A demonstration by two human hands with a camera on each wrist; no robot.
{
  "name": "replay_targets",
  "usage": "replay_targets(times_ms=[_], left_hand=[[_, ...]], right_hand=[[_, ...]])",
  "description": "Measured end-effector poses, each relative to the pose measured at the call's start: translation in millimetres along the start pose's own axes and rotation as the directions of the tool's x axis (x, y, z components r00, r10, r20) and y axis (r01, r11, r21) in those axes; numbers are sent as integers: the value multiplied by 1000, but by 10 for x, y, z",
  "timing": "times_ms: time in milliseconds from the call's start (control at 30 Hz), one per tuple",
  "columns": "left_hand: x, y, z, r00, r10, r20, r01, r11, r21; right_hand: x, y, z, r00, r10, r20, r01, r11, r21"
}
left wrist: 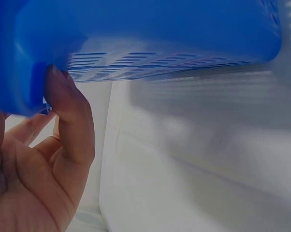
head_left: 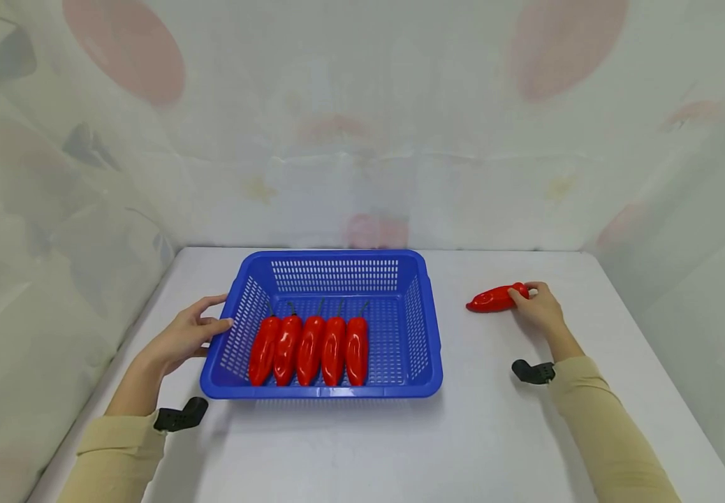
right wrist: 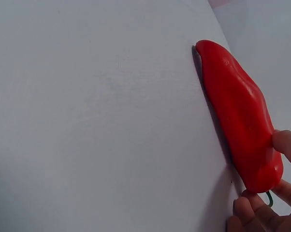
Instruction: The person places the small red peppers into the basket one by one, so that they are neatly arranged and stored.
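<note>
My left hand grips the left rim of a blue plastic basket, thumb on top of the rim. In the left wrist view the fingers curl under the basket's edge. Several red peppers with thin green stems lie side by side in the basket, towards its left and front. On the right, my right hand pinches another red pepper near its stem end. That pepper lies on its side, its tip pointing left; in the right wrist view a green stem shows among the fingers.
A white table holds everything. Pale patterned sheeting stands behind it and along both sides. The basket's right part shows bare lattice floor. White table surface lies between the basket and the right-hand pepper. Each wrist wears a black camera mount.
</note>
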State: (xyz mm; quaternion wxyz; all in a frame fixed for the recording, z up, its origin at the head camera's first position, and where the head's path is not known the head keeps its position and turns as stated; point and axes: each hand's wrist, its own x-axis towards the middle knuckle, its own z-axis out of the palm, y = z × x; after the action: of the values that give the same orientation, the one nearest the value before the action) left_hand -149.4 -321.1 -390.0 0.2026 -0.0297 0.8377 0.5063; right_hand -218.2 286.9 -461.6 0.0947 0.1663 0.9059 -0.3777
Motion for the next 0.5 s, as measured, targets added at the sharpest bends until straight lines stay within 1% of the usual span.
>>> replay_targets(times_ms=[267, 367, 500], left_hand=[[7, -18, 5, 1000, 1, -4, -1, 1000, -7], [3, -15, 5, 1000, 3, -9, -3, 1000, -1], [2, -9, 5, 1000, 5, -11, -5, 1000, -1]], right_hand=[[-12, -39, 6, 999, -49, 11, 48, 996, 73], [-11, -64, 14, 999, -46, 12, 44, 987, 153], [-6, -98, 24, 999, -41, -1, 40, 963, 266]])
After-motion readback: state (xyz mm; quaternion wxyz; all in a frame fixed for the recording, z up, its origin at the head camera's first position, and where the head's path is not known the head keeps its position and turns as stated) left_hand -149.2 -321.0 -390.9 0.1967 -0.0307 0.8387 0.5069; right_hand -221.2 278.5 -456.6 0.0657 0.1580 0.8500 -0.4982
